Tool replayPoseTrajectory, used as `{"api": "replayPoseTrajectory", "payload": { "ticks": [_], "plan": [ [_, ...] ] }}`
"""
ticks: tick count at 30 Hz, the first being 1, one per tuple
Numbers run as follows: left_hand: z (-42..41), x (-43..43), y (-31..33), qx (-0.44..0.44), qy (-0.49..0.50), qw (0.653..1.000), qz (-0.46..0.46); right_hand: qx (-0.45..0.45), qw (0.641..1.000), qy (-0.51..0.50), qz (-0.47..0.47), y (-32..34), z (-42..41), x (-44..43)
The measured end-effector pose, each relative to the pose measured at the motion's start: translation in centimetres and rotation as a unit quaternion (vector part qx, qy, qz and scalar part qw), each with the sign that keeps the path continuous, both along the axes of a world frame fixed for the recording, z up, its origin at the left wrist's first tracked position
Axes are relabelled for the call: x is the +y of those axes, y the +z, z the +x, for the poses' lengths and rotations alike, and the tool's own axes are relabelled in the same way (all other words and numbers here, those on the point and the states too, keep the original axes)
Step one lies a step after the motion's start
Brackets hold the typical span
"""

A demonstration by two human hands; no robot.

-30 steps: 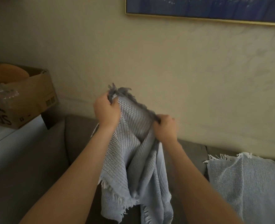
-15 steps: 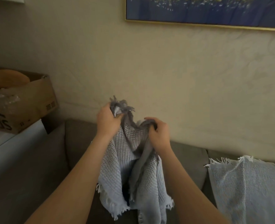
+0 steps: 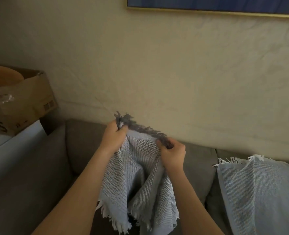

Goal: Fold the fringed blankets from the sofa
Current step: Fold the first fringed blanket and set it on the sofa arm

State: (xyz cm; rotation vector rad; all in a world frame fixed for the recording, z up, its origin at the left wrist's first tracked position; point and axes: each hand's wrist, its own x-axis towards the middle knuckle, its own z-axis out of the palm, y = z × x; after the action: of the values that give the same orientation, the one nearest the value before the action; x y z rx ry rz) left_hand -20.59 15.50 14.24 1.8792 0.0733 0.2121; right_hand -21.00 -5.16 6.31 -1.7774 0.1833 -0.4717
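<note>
I hold a pale blue waffle-weave blanket [image 3: 137, 180] with a fringed edge up in front of the grey sofa [image 3: 82, 150]. My left hand [image 3: 114, 137] grips its top left corner, fringe sticking up above the fist. My right hand [image 3: 173, 154] pinches the same fringed top edge a short way to the right. The cloth hangs in loose folds between my forearms, its white fringe dangling at the bottom. A second pale blue fringed blanket [image 3: 259, 192] lies draped over the sofa's back and seat at the right.
A cardboard box [image 3: 30, 102] with an orange item and crinkled plastic sits on a white surface [image 3: 8, 146] left of the sofa. The beige wall rises behind, with a gold-framed blue picture [image 3: 208, 4] at the top.
My hands came close together, bunching the top edge, and have now spread apart again, stretching the fringed edge between them. The blanket hangs lower than a second ago.
</note>
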Motion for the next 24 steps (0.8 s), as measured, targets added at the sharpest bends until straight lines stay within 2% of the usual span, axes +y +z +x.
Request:
{"api": "replayPoseTrajectory", "payload": {
  "ticks": [1,3,6,8,10,15,20,22,24],
  "plan": [
    [-0.4,-0.1,0.3,0.020,-0.044,0.999,-0.007,-0.006,1.000,0.007,0.021,0.2,0.0,0.0],
    [-0.4,0.3,0.1,0.052,-0.101,0.992,0.051,-0.016,0.998,0.021,0.056,0.6,0.0,0.2],
    [0.0,0.2,-0.8,0.055,-0.134,0.971,0.191,-0.033,0.993,0.069,0.085,1.2,0.0,0.6],
    [0.3,-0.3,-1.2,0.050,-0.138,0.962,0.230,-0.044,0.988,0.111,0.102,1.5,-0.1,0.7],
    [0.2,-1.0,-1.3,0.028,-0.138,0.966,0.217,-0.042,0.981,0.152,0.111,1.6,-0.1,0.9],
    [0.0,-1.5,-1.1,0.000,-0.106,0.990,0.094,-0.018,0.965,0.227,0.132,1.3,-0.4,1.1],
    [-1.3,-1.4,-0.3,0.024,-0.225,0.972,0.059,-0.032,0.969,0.208,0.127,1.8,-0.4,0.7],
    [-0.9,-1.1,-0.6,0.039,-0.243,0.964,0.100,-0.026,0.968,0.211,0.131,1.7,-0.4,1.1],
    [-0.2,-0.6,-0.9,0.053,-0.233,0.952,0.191,-0.022,0.962,0.226,0.152,1.3,-0.6,1.4]
  ]
}}
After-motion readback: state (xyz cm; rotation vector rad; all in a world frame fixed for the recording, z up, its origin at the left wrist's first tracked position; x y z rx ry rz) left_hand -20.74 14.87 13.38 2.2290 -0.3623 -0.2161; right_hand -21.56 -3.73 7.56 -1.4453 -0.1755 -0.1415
